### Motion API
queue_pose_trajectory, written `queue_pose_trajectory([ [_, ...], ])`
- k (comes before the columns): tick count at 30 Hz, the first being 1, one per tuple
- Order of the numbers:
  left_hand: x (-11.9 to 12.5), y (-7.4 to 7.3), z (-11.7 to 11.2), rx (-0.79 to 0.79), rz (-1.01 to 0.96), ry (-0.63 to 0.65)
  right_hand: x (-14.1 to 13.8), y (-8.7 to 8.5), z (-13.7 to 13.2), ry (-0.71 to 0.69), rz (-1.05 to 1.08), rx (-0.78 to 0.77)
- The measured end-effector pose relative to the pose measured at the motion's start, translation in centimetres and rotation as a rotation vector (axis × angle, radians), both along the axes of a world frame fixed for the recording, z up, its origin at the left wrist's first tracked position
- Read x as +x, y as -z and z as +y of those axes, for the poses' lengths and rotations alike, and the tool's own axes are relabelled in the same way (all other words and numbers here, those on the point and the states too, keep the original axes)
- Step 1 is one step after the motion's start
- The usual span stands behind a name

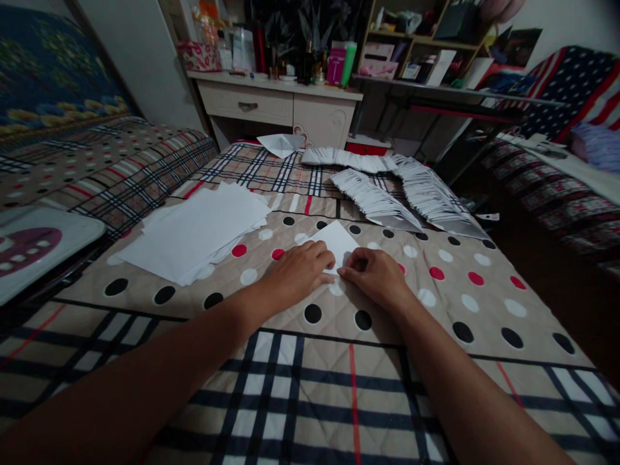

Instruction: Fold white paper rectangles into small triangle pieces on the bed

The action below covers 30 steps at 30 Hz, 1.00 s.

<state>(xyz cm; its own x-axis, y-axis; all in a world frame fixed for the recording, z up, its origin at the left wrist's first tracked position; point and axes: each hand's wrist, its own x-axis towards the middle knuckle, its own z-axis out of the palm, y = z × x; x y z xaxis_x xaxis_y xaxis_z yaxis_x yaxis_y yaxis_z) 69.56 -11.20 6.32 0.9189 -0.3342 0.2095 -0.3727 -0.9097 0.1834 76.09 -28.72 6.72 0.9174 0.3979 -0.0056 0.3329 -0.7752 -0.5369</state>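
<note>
A small folded white sheet of paper [338, 241] lies on the polka-dot quilt [450, 303] in front of me. My left hand [298, 271] rests flat on its near left part, fingers together and pressing down. My right hand [375, 274] sits at the sheet's near right edge with fingers curled and fingertips pinching the paper where it meets my left fingertips. To the left lies a loose stack of plain white sheets [194, 229]. Beyond the sheet, long overlapping rows of folded white paper pieces [387, 197] fan across the bed.
A single folded white piece [279, 144] lies near the bed's far edge. A white dresser [276, 106] with bottles and boxes stands behind, with shelves [416, 45] to its right. A patterned pillow [97, 161] lies at left, another bed [557, 174] at right.
</note>
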Motion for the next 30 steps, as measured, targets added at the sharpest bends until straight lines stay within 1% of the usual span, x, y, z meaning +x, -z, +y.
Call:
queue_pose_trajectory([
  [2,0.1,0.1,0.2,-0.006,-0.017,0.029,0.2,0.5,-0.2,0.034,-0.02,0.071],
  [6,0.1,0.0,0.5,0.046,-0.08,0.088,1.0,2.0,-0.7,0.159,-0.092,0.386],
  [7,0.2,0.0,0.7,0.061,-0.1,0.099,1.2,2.4,-0.9,0.194,-0.123,0.442],
  [8,0.3,0.0,0.9,0.07,-0.12,0.104,1.3,2.6,-1.0,0.224,-0.161,0.469],
  [10,0.6,0.1,1.4,0.066,-0.151,0.1,1.5,2.9,-1.2,0.252,-0.23,0.453],
  [13,1.1,0.5,2.2,0.005,-0.164,0.096,1.4,2.8,-1.1,0.213,-0.224,0.448],
  [16,1.3,0.7,2.3,-0.101,-0.16,0.081,1.0,2.3,-0.9,0.196,-0.132,0.526],
  [19,1.0,0.7,1.8,-0.199,-0.158,-0.009,0.6,1.8,-0.9,0.196,-0.051,0.613],
  [21,0.7,0.7,1.3,-0.225,-0.15,-0.068,0.5,1.7,-1.0,0.175,-0.003,0.676],
  [24,0.6,0.7,1.0,-0.248,-0.127,-0.109,0.8,1.7,-1.5,0.14,0.098,0.75],
  [26,0.8,0.9,1.0,-0.279,-0.105,-0.119,1.1,1.9,-1.8,0.078,0.142,0.746],
  [27,0.9,1.0,1.1,-0.301,-0.091,-0.121,1.4,1.9,-2.0,0.021,0.135,0.73],
  [28,1.1,1.1,1.1,-0.323,-0.077,-0.125,1.7,2.0,-2.2,-0.048,0.106,0.714],
  [30,1.3,1.3,1.2,-0.359,-0.049,-0.135,2.2,1.9,-2.6,-0.187,-0.019,0.692],
])
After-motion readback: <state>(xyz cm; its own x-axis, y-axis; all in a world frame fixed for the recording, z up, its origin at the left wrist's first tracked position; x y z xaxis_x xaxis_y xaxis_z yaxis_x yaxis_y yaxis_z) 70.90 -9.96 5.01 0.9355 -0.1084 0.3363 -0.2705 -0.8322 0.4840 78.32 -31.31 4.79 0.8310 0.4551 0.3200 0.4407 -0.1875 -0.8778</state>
